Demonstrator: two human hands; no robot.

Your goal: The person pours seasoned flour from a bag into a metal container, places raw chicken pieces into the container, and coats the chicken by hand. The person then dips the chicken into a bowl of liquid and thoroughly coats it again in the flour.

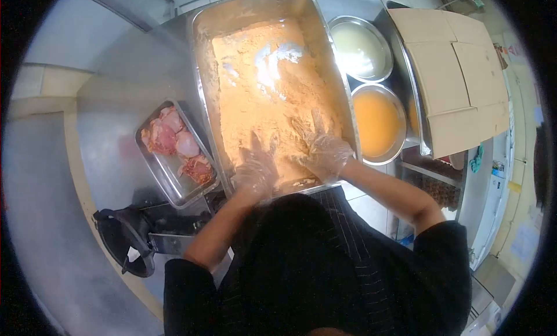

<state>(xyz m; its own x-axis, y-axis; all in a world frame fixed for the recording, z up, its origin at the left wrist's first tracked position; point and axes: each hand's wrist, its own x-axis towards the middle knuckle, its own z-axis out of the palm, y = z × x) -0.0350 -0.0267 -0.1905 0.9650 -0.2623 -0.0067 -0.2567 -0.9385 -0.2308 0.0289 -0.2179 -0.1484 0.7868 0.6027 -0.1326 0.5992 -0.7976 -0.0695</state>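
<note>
L hand [258, 170] & R hand [325, 156], both in clear plastic gloves [335, 151], fingers spread, touching orange-tan breading flour [249, 107] nr 6 o'clock end of s/steel pan [207, 75]; most flour lies twd 12, long axis approx 12–6, neither hand nearer.

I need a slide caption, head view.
Gloved left hand and right hand in a pan of tan powder, raw meat alongside.
</note>
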